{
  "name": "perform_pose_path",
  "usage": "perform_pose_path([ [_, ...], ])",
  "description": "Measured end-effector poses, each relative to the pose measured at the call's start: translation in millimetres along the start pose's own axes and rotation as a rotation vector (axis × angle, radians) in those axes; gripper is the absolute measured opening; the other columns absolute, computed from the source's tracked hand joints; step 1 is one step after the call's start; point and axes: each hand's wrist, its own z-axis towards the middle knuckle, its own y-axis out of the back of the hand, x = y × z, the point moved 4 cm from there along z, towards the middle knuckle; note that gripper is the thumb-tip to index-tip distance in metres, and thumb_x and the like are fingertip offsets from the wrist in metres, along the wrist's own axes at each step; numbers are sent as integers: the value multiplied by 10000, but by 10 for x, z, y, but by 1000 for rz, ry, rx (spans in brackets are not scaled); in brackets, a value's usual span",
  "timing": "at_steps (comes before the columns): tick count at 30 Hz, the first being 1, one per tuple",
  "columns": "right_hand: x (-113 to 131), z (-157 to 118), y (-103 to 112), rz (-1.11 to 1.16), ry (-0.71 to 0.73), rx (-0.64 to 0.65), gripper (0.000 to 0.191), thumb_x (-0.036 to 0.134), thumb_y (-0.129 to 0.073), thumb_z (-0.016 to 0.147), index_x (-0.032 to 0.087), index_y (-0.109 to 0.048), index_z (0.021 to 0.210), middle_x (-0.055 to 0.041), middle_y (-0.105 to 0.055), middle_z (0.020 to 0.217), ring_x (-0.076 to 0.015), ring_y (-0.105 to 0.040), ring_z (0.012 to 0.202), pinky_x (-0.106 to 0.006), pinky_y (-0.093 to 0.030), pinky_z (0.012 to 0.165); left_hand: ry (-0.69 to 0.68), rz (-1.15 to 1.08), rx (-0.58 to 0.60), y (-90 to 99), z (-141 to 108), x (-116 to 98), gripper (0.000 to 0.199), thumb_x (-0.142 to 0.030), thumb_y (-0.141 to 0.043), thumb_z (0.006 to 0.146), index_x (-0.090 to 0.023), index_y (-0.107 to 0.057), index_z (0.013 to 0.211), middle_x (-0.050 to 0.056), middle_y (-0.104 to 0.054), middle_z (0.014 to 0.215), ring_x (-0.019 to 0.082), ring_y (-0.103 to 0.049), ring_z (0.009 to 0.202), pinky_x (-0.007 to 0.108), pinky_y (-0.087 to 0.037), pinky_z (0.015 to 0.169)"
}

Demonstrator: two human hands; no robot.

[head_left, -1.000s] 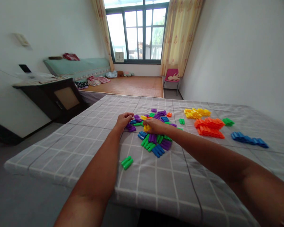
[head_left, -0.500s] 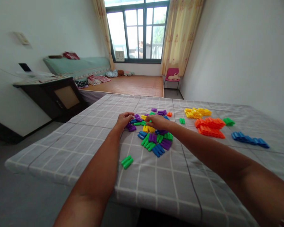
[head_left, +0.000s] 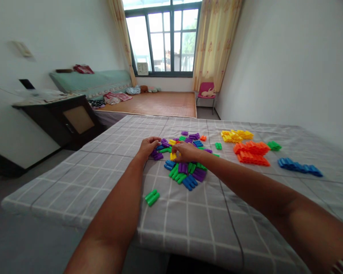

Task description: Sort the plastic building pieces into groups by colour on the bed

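Note:
A mixed pile of small plastic tube-shaped blocks in purple, green, blue and yellow lies on the checked tablecloth. My right hand [head_left: 185,151] reaches over the middle of the pile, its fingers closed on a yellow block [head_left: 173,156]. At the pile's left edge is my left hand [head_left: 149,147], thumb and fingers pinched together beside some purple blocks [head_left: 157,155]; what they hold, if anything, is hidden. Below the right hand lie more purple blocks [head_left: 183,168] and blue blocks [head_left: 190,182]. A green block [head_left: 152,198] sits apart, nearer to me.
On the right, blocks are grouped by colour: yellow [head_left: 236,136], orange [head_left: 252,153], green [head_left: 274,146] and blue [head_left: 300,167]. The tablecloth [head_left: 103,179] reaches the table's front edge. Beyond are a bed [head_left: 165,103], a dark cabinet [head_left: 74,118] and a pink chair [head_left: 206,89].
My right hand has moved slightly nearer and lower over the yellow blocks, uncovering blue and orange blocks behind it. My left hand stays at the pile's edge. The view has shifted slightly.

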Motion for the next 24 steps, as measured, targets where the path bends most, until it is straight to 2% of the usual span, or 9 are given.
perform_pose_path([
  [3,-121,-20,249,117,50,-87,346,327,-695,766,183,-650,1078,-64,-688,1025,-193,-617,948,-289,-457,800,-8,-1,9,-1,13,9,388,-397,-737,575,-125,-723,851,59,-709,742,164,-638,674,248,-494,576],
  [6,-463,-122,567,178,23,-141,379,295,-693,766,169,-637,1119,-54,-688,1020,-144,-634,840,-251,-466,748,-15,5,15,3,16,-1,417,-421,-748,563,-129,-723,860,67,-718,773,181,-650,705,261,-508,588],
  [10,-1290,-488,957,122,-173,-162,396,242,-702,737,160,-645,1120,-61,-685,1070,-120,-646,801,-211,-477,709,-14,23,21,23,9,-23,463,-457,-762,542,-134,-723,870,66,-719,766,198,-655,726,286,-525,612],
  [14,-2301,-1074,1208,28,-526,-140,448,194,-678,736,139,-636,1179,-84,-693,1090,-155,-654,864,-209,-487,714,-9,59,20,39,-17,-60,479,-471,-755,550,-132,-724,887,74,-727,813,215,-662,752,312,-542,632],
  [16,-2689,-1354,1219,-33,-669,-84,468,160,-688,706,119,-650,1170,-104,-684,1129,-186,-653,907,-224,-491,732,-8,78,12,44,-30,-80,473,-475,-755,549,-135,-726,877,76,-730,841,222,-668,779,320,-551,655],
  [18,-2941,-1564,1143,-75,-748,-2,465,128,-699,674,110,-673,1138,-114,-678,1151,-207,-648,942,-235,-493,749,-7,106,9,45,-36,-91,467,-484,-755,548,-140,-730,863,77,-731,838,234,-673,803,334,-560,679],
  [21,-3113,-1714,927,-35,-765,131,425,142,-719,653,123,-705,1077,-103,-696,1101,-207,-656,908,-241,-499,728,-5,166,12,47,-31,-94,464,-502,-752,547,-150,-738,849,76,-732,817,252,-676,823,353,-569,695],
  [24,-3163,-1724,722,58,-753,229,407,174,-740,630,128,-720,1034,-89,-721,992,-193,-664,809,-241,-500,664,-7,197,8,56,-21,-92,455,-504,-752,545,-162,-744,846,74,-738,840,255,-678,826,364,-573,713],
])
